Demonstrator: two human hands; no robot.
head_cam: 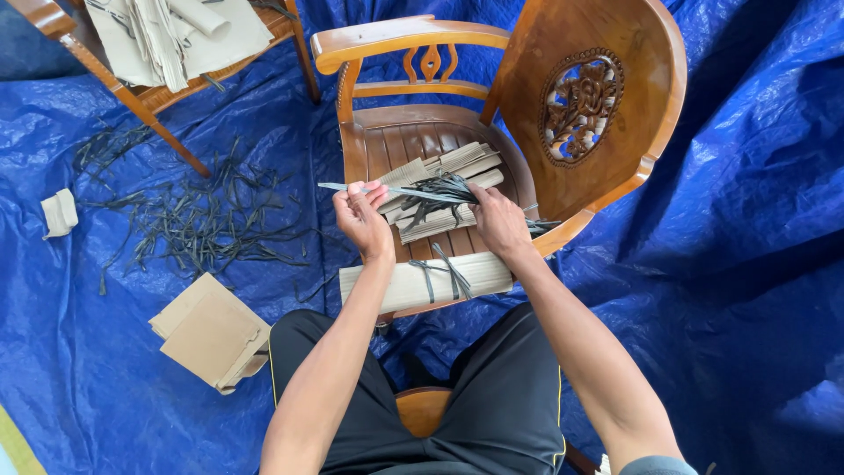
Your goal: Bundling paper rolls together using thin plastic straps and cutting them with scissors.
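My left hand point(362, 215) pinches one end of a thin flat grey strip point(400, 191) held level above a wooden chair seat point(387, 145). My right hand point(497, 220) rests on the other end, on a tangle of dark strips point(444, 187) lying over a fan of beige folded paper pieces point(448, 163). Nearer me, a beige paper bundle point(396, 286) tied with dark straps lies across the seat's front edge.
A blue tarp point(747, 220) covers the floor. Dark loose strips point(202, 215) are scattered at left. Flat cardboard pieces point(211, 332) lie by my left knee. A second wooden chair point(132, 92) at top left holds beige paper. A small paper scrap point(60, 213) lies far left.
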